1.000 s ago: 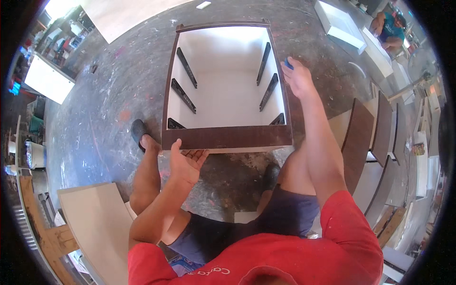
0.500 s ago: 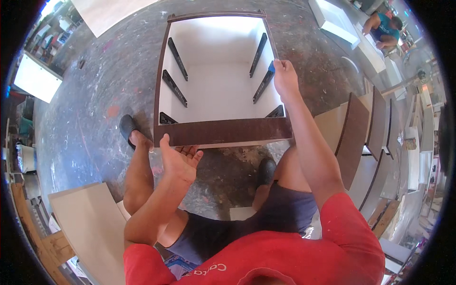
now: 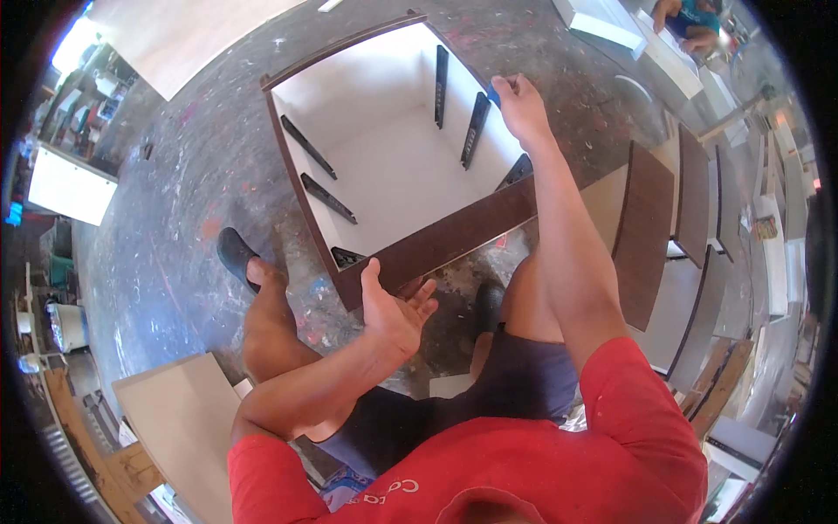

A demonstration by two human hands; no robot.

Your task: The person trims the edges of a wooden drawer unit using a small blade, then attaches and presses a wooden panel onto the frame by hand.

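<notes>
Bright glare upper left, pale sheen on floor (image 3: 166, 262), bent edges, right rim perhaps blurred

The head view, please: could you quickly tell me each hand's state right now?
Left hand: open, thumb against the near edge of the brown cabinet.
Right hand: closed, holding a small blue object.
</notes>
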